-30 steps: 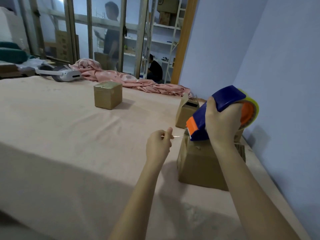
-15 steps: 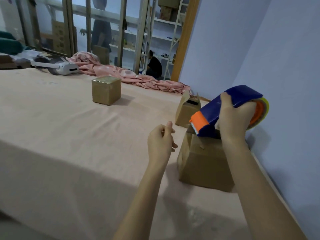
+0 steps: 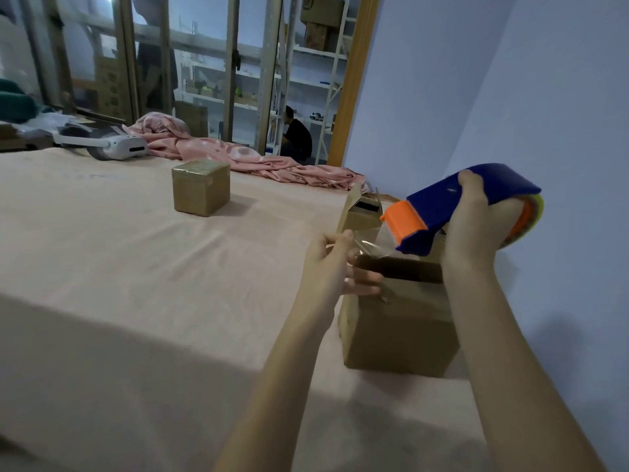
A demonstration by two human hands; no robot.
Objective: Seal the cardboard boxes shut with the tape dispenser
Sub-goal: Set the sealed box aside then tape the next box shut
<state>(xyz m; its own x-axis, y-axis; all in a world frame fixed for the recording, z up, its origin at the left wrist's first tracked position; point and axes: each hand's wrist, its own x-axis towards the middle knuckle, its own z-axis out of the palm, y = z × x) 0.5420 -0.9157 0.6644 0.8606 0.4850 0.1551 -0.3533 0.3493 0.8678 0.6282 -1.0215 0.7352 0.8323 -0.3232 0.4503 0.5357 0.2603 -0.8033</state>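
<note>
Pink cloth covers the table — right hand grips dispenser, left hand seemingly pinching tape

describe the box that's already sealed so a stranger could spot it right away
On the pink-covered table, look toward the far middle, before the crumpled pink cloth. The sealed box stands alone there, small and cube-shaped, with glossy tape over its closed top.

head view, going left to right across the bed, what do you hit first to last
White headset → taped small box → left hand pinching the clear tape end → near cardboard box → right hand gripping the blue and orange tape dispenser. The pink blanket and open far box overlap these, so left out.
</note>
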